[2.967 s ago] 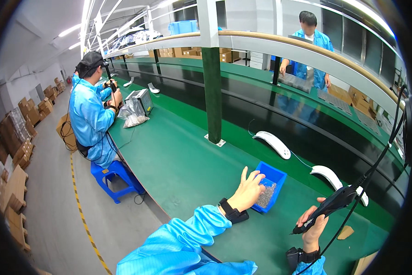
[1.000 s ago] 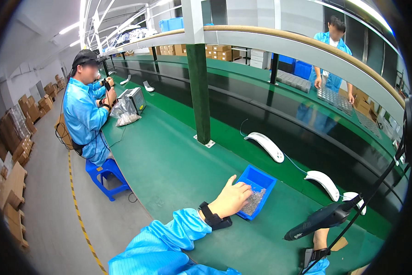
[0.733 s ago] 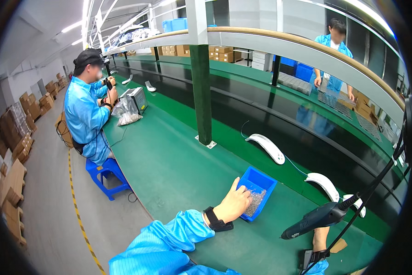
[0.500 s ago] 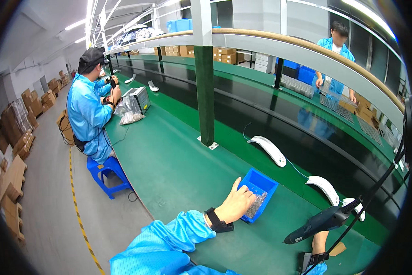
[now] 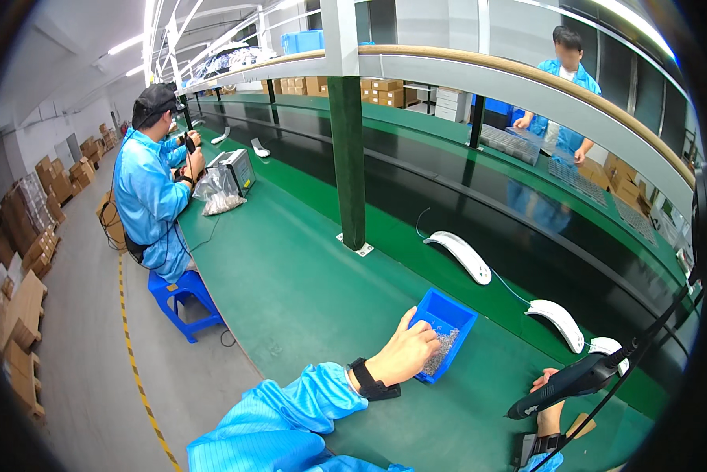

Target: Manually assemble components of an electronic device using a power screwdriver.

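My left hand (image 5: 404, 352) reaches over the near side of a blue plastic bin (image 5: 464, 316), fingers bent and drawn together. Its fingertips are down at a pile of tiny grey metal pieces that look like screws (image 5: 445, 351); whatever is pinched there is too small to make out. At the lower right, a black electric screwdriver (image 5: 570, 385) on a cable points its tip to the left. It covers most of my right hand (image 5: 543, 381); some bent fingers show beyond it and the wrist below it. Whether that hand grips the screwdriver is hidden.
White curved parts (image 5: 459, 257) joined by a thin wire lie beyond the bin, beside the dark conveyor (image 5: 479, 204). A green post (image 5: 347, 165) rises from the bench. One co-worker (image 5: 153, 181) sits at the left; another person (image 5: 562, 102) stands across the line.
The fingers of my left hand have curled in more at the screws. The screwdriver has shifted slightly right, and fingers of my right hand now show beyond it.
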The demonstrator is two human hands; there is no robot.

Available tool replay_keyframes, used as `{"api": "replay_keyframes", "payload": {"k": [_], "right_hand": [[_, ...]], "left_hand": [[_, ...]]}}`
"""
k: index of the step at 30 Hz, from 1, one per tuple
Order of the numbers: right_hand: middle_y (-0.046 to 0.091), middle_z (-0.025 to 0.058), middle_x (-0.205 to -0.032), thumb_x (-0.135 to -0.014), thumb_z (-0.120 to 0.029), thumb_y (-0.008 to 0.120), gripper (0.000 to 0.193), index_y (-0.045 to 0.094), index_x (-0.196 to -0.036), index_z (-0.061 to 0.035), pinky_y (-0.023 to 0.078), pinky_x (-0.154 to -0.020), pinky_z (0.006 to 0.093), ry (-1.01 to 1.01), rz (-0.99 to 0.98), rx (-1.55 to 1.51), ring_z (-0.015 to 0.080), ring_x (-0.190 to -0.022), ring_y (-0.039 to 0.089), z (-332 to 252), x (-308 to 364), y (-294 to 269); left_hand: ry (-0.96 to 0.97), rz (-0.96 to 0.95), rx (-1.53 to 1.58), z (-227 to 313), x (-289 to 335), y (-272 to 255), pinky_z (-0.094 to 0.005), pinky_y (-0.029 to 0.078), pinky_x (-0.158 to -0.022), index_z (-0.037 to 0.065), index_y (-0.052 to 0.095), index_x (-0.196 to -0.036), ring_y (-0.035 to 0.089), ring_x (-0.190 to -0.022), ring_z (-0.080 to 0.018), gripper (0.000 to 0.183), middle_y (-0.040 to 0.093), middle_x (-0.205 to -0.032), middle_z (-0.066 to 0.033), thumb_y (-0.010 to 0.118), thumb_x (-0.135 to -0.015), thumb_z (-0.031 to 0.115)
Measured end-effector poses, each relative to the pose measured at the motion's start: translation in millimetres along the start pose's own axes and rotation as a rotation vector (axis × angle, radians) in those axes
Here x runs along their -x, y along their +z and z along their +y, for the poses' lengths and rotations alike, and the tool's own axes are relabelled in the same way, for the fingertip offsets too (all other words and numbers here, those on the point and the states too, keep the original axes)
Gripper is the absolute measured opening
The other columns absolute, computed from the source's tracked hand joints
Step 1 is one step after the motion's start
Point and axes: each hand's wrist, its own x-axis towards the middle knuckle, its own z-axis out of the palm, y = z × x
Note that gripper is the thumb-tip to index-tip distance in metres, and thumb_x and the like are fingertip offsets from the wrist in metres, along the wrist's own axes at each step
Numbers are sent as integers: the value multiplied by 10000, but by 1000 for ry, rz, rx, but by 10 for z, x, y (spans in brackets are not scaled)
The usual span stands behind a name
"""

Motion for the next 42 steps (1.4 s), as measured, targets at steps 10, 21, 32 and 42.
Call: {"api": "replay_keyframes", "payload": {"k": [10, 21, 32, 42], "right_hand": [[533, 31, -729, -843, -145, 536, 150, 511, -963, -58, 419, -507, 225, -51, 66, 7, 110, -606, 523, 314, -97, -211], [579, 42, -696, -696, -47, 582, 129, 594, -817, -5, 461, -595, 256, -171, 166, 60, 134, -617, 548, 776, -279, -481], [541, 24, -903, -863, -113, 505, 172, 496, -1030, -75, 479, -683, 264, -121, -33, 129, 130, -796, 552, 307, -91, -262], [535, 36, -671, -841, -200, 573, 196, 508, -950, -50, 415, -481, 221, -79, 45, 127, 111, -549, 519, 652, -216, -443]], "left_hand": [[38, 22, 147, -24, 19, 79, -481, 245, -999, 84, 600, -828, 511, -919, -187, 183, 563, -840, -8, 562, -663, 15], [63, -23, 244, -12, -5, 50, -454, 285, -965, 93, 601, -803, 522, -886, -183, 75, 564, -820, -2, 610, -732, 115], [104, 23, 207, -49, 24, 100, -383, 338, -919, 71, 599, -836, 539, -847, -191, 90, 577, -799, -22, 575, -749, 68], [77, -17, 308, -28, 2, 84, -382, 338, -924, 90, 601, -818, 548, -850, -190, 77, 586, -799, -20, 602, -741, 95]]}}
